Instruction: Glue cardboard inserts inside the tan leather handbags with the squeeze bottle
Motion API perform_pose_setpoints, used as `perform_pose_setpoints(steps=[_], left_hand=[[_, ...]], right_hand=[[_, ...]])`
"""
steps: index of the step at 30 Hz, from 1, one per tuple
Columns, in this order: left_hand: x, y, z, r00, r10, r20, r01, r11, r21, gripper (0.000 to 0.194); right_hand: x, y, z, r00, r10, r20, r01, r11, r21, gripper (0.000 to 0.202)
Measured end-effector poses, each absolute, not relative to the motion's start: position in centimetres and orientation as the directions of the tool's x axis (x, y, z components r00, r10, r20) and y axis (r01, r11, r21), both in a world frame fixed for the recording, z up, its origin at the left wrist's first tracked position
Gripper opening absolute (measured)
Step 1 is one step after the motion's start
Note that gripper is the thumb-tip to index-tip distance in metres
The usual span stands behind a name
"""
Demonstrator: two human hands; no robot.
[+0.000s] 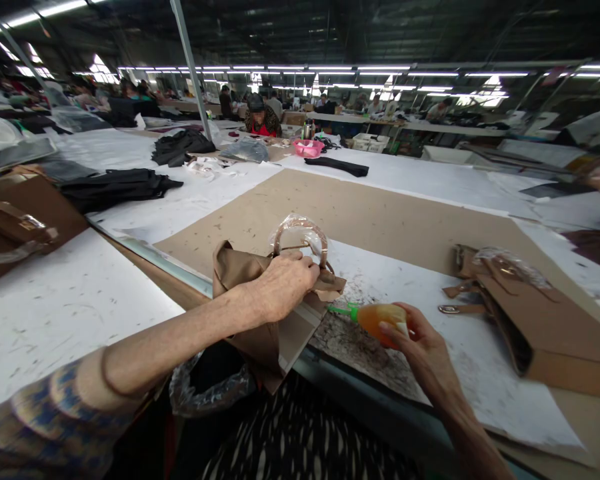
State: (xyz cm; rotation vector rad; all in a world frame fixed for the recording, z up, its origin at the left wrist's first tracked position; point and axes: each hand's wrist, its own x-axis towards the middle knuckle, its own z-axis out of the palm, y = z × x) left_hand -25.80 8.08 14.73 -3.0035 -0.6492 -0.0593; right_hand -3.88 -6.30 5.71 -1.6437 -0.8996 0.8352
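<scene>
A brown handbag leans at the table's edge in front of me, its round handle wrapped in clear plastic. My left hand is closed on the bag's upper part near the handle's base; the fingertips are partly hidden. In my right hand is a squeeze bottle of amber liquid, held on its side. Its thin green nozzle points left, with the tip at or just beside the edge of the bag's pale panel; contact I cannot tell. A second plastic-wrapped handle hangs below, over my lap.
Another brown handbag lies at the right, straps towards me. More brown bags stand at the left. Brown paper covers part of the white table. Further back are black pieces, a pink basket and a seated co-worker.
</scene>
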Motion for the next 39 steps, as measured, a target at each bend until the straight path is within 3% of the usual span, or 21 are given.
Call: perform_pose_setpoints(steps=[11, 20, 39], left_hand=[[-25.9, 7.6, 14.8, 0.903, 0.426, 0.051, 0.428, -0.903, -0.036, 0.015], [-26.1, 7.6, 14.7, 0.907, 0.418, 0.052, 0.42, -0.906, -0.047, 0.013], [-26.0, 7.8, 14.6, 0.902, 0.427, 0.065, 0.43, -0.901, -0.055, 0.014]], right_hand=[[-3.9, -7.2, 6.2, 0.434, 0.878, -0.201, 0.023, -0.234, -0.972, 0.046], [-4.0, -7.5, 4.8, 0.414, 0.89, -0.191, 0.076, -0.243, -0.967, 0.047], [-9.6, -10.3, 7.2, 0.326, 0.883, -0.338, -0.041, -0.344, -0.938, 0.046]])
